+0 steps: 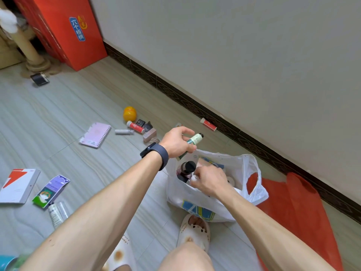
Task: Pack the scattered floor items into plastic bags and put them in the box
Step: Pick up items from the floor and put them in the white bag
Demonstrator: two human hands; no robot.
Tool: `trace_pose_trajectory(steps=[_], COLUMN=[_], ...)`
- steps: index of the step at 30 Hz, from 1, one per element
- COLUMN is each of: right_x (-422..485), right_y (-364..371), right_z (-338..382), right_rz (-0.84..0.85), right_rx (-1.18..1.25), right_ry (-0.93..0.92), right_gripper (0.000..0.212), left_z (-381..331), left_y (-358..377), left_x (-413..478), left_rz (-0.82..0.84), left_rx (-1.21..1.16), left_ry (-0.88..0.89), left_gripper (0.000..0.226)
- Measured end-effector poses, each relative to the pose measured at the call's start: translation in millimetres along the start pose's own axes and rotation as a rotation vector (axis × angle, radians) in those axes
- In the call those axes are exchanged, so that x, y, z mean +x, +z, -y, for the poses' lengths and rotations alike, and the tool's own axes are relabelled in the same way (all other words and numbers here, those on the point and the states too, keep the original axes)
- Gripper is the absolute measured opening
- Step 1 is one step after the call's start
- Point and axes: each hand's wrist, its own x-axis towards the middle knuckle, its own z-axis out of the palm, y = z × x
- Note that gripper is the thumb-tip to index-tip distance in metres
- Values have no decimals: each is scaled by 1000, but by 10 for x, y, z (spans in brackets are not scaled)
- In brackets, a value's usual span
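Observation:
A white plastic bag (197, 202) with blue print stands open on the floor in front of me. My left hand (176, 141) grips a pale green tube with a black cap (194, 139) just above the bag's far rim. My right hand (210, 180) pinches the bag's near rim and keeps the mouth open. Inside the bag a dark bottle with a black cap (187, 168) and other items show. A large red box (64, 28) stands against the wall at the far left.
Scattered on the floor: a pink notebook (95, 134), a yellow ball (129, 113), two red tubes (135, 127) (208, 124), a white stick (124, 131), small dark items, a booklet (17, 185), a packet (51, 190), a tube (55, 215). A red bag (297, 208) lies on the right.

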Motion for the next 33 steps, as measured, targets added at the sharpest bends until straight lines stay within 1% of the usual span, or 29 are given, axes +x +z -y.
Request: trace_pose_trajectory(steps=[2, 4, 6, 8, 9, 10, 12, 14, 15, 16, 17, 19, 22, 23, 25, 26, 27, 28, 30, 31, 33], right_x=[12, 47, 69, 79, 77, 60, 0, -83, -123, -146, -162, -162, -102, -80, -46, -41, -50, -63, -77, -78, -62], right_y=[109, 194, 181, 94, 28, -48, -233, -414, -497, -545, -583, -593, -560, -542, -513, -490, -464, -435, -364, -329, -253], right_z=[12, -20, -69, -157, -208, -260, -333, -371, -372, -376, -370, -364, -433, -475, -565, -607, -639, -657, -659, -639, -591], right_rz=[16, 60, 98, 98, 62, 12, -52, 3, 43, 51, 22, -67, -149, -183, -263, -291, -302, -296, -267, -255, -238], right_rx=[-154, -253, -249, -129, -14, 150, 614, 1112, 1279, 1362, 1363, 1238, 1137, 1089, 872, 734, 622, 547, 463, 446, 429], right_ry=[-15, -11, 11, 47, 69, 99, 152, 130, 114, 97, 83, 82, 96, 113, 170, 195, 214, 225, 221, 204, 147], right_gripper=[28, 29, 24, 22, 23, 24, 27, 35, 36, 33, 29, 24, 19, 17, 15, 16, 18, 19, 19, 19, 21], left_z=[1, 4, 16, 39, 47, 54, 59, 52, 46, 40, 31, 8, -13, -5, 50, 97, 145, 188, 283, 323, 366], left_y=[-5, -16, -23, -25, -24, -25, -15, 14, 40, 71, 107, 164, 168, 142, 68, 28, -7, -36, -50, -41, -21], left_x=[5, 6, 14, 32, 39, 45, 46, 34, 27, 18, 11, 4, -14, -30, -59, -70, -74, -83, -86, -85, -89], left_rz=[2, -1, 4, 8, 8, 11, 29, 71, 96, 118, 132, 132, 48, -5, -182, -273, -317, -298, -165, -112, -81], left_rx=[2, 36, 58, 72, 74, 69, 47, 43, 46, 48, 45, 80, 346, 455, 713, 826, 889, 915, 910, 905, 871], left_ry=[6, 19, 32, 39, 38, 35, 31, 34, 38, 44, 50, 72, 149, 184, 243, 238, 195, 127, -2, -36, -36], left_gripper=[38, 33, 29, 26, 25, 25, 25, 26, 26, 26, 26, 25, 29, 30, 32, 35, 39, 43, 48, 48, 50])
